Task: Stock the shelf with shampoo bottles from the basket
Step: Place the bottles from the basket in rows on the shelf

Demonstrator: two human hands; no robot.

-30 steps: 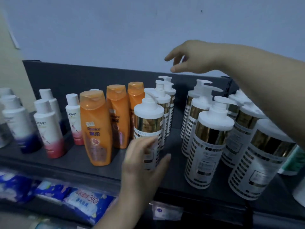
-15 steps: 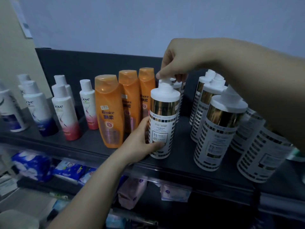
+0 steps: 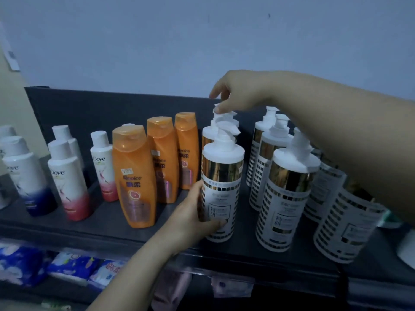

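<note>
A white pump bottle with a gold band (image 3: 221, 189) stands at the front of the dark shelf (image 3: 107, 227). My left hand (image 3: 193, 216) grips its lower body from the left, thumb across the label. My right hand (image 3: 238, 95) reaches in from the right and pinches the pump head of a pump bottle (image 3: 219, 118) standing behind the front one. More gold-banded pump bottles (image 3: 285, 205) stand in a row to the right, partly hidden under my right forearm. No basket is in view.
Three orange Rejoice bottles (image 3: 134, 176) stand just left of the gripped bottle. Several white Dove bottles (image 3: 67, 180) fill the shelf's left part. Blue and white packets (image 3: 74, 268) lie on the lower shelf. A pale wall rises behind the shelf's dark back panel (image 3: 112, 108).
My left hand has closed on the front pump bottle's body. My right hand dropped from above the row onto a pump head behind it.
</note>
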